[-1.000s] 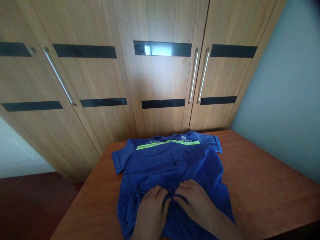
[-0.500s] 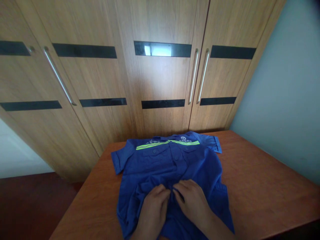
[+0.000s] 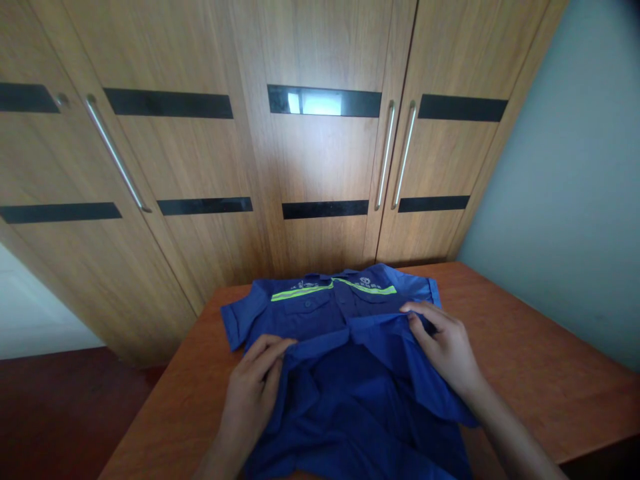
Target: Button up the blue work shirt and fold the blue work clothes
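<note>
We stood at a reddish-brown wooden table (image 3: 530, 347) pushed up against a tall wardrobe (image 3: 320, 153) with dark bands and long metal handles (image 3: 385, 157). A pale blue-grey wall (image 3: 575, 200) was on the right and a dark red floor (image 3: 60, 407) was on the left.

A blue work shirt (image 3: 360, 400) lay front up across the middle of the table. Its collar was at the far side and its yellow-green stripe (image 3: 300, 291) crossed the chest, so the lower part was nearest to us and easy to reach.

A raised fold of cloth ran across the shirt just below the chest pockets, from one hand to the other.

Our left hand (image 3: 253, 383) lay at the left end of that fold. It was mostly open, with the fingers (image 3: 270, 348) stretched flat along the edge. We could not tell whether the thumb had cloth pinched beneath it.

Our right hand (image 3: 447, 343) was at the right end, curled partway closed, with the fingertips (image 3: 415, 319) gripping the edge of the fold.

The hands were well apart, one at each side. We judged this kept the fold taut and straight across the shirt's width and stopped it sagging in the middle. Below the fold the cloth lay loose and rumpled toward the near edge of the table.
</note>
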The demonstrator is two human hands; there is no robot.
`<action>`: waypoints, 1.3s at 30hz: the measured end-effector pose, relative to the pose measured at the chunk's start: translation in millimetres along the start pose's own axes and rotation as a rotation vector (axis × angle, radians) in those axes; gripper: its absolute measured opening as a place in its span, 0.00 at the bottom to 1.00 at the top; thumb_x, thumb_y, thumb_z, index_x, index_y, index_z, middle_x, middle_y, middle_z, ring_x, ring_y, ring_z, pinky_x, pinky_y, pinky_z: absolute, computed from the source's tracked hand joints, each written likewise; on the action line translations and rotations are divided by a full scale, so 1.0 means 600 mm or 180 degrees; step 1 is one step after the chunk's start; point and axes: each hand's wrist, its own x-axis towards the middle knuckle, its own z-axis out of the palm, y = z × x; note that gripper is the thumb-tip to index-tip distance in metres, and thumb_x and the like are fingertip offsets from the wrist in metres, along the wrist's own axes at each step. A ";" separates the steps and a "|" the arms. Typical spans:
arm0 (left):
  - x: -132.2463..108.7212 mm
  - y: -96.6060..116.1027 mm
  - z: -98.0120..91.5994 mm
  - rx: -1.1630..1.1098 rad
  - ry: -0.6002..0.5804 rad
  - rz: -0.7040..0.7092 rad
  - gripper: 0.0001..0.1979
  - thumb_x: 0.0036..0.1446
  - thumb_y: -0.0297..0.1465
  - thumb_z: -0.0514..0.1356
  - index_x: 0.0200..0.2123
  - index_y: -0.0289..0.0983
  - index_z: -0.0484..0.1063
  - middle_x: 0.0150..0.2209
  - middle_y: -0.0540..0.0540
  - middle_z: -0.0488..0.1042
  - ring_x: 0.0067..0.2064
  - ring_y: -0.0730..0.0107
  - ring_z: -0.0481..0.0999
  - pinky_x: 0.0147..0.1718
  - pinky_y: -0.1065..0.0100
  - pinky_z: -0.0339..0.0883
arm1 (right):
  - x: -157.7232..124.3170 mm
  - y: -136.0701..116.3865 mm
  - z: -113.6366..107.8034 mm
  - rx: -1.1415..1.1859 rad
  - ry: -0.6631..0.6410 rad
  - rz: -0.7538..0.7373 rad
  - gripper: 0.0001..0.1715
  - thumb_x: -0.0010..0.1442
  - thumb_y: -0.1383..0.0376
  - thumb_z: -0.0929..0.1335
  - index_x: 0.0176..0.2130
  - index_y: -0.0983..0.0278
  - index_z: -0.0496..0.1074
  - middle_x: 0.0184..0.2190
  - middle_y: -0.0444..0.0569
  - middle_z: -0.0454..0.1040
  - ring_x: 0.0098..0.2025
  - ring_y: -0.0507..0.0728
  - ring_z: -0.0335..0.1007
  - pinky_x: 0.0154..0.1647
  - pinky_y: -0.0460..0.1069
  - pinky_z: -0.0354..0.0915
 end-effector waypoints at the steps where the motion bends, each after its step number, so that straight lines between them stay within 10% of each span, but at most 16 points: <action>1: 0.002 -0.001 -0.001 0.0103 -0.0012 0.0060 0.13 0.63 0.27 0.50 0.43 0.40 0.74 0.41 0.45 0.73 0.44 0.67 0.73 0.43 0.69 0.66 | -0.003 0.002 0.001 -0.0089 -0.0096 -0.0073 0.12 0.63 0.64 0.62 0.41 0.60 0.74 0.39 0.48 0.77 0.43 0.57 0.73 0.49 0.52 0.66; 10: -0.011 0.062 0.029 0.1463 -0.1162 -0.0352 0.28 0.44 0.16 0.52 0.47 0.43 0.73 0.50 0.46 0.73 0.53 0.58 0.68 0.54 0.53 0.59 | -0.044 -0.045 0.048 -0.0932 -0.1089 -0.0482 0.27 0.49 0.79 0.61 0.46 0.60 0.71 0.49 0.50 0.70 0.53 0.60 0.63 0.56 0.57 0.59; 17: 0.007 0.132 0.079 0.1104 -0.1166 -0.0059 0.22 0.52 0.23 0.55 0.51 0.45 0.69 0.53 0.48 0.70 0.55 0.61 0.67 0.56 0.57 0.58 | -0.054 -0.091 0.099 -0.0655 -0.1240 -0.0095 0.12 0.56 0.72 0.66 0.41 0.62 0.68 0.38 0.49 0.71 0.43 0.60 0.66 0.46 0.55 0.63; 25: 0.037 0.096 0.138 0.1713 -0.1306 -0.0073 0.11 0.61 0.25 0.52 0.44 0.40 0.70 0.41 0.46 0.74 0.43 0.60 0.73 0.45 0.59 0.66 | -0.065 -0.061 0.124 -0.0466 -0.1301 0.0148 0.07 0.59 0.72 0.64 0.34 0.62 0.70 0.33 0.47 0.71 0.38 0.56 0.68 0.42 0.49 0.62; 39: 0.037 0.057 0.148 0.1128 -0.1342 0.0013 0.18 0.58 0.18 0.49 0.42 0.40 0.73 0.38 0.46 0.73 0.42 0.65 0.73 0.44 0.66 0.65 | -0.060 -0.070 0.134 -0.0987 -0.1391 0.0262 0.12 0.61 0.68 0.62 0.38 0.60 0.75 0.33 0.47 0.75 0.38 0.56 0.72 0.41 0.48 0.64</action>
